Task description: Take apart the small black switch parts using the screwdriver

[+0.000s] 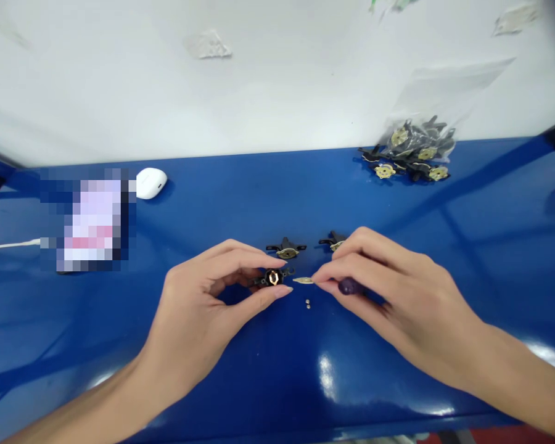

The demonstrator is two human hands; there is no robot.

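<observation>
Between the thumb and fingers of my left hand (pixel 208 302) is a small black part (pixel 274 277) with a gold-coloured ring in its middle. My right hand (pixel 393 296) pinches a thin, pale gold plate (pixel 303 280) at its fingertips, just right of the black part and apart from it. A dark purple rounded tool end (pixel 349 286) shows under the right fingers. Behind the hands sit a black part with a gold plate (pixel 287 250) and a similar one (pixel 335 239), partly covered by my right hand. Two tiny metal pieces (pixel 308 303) lie in front.
Several black and gold parts (pixel 411 166) lie at the back right, some in a clear plastic bag (pixel 425 132). On the left are a blurred-out phone-like device (pixel 92 222), a white cable (pixel 12 245) and a white case (pixel 151 183). A white wall stands behind the blue table (pixel 213 197).
</observation>
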